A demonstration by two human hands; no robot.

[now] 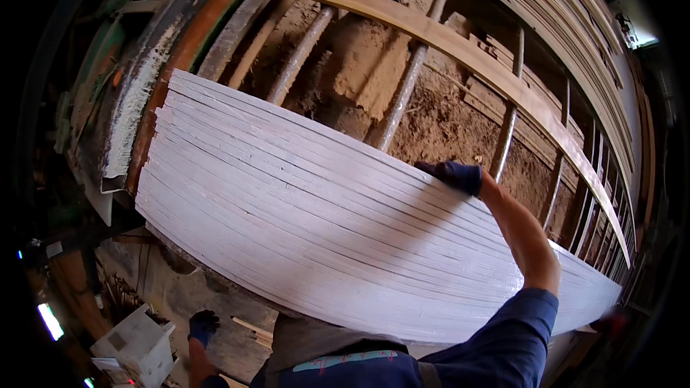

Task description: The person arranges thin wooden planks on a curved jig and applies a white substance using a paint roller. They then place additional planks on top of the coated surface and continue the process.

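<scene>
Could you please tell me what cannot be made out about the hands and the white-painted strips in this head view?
- Right hand: its gloved fingers curl over the far edge of the stack of white strips, so the grip is hidden.
- Left hand: small, dark, low beside the white box; whether it holds anything cannot be told.
- The stack's right end blurs into the dark rim.
</scene>
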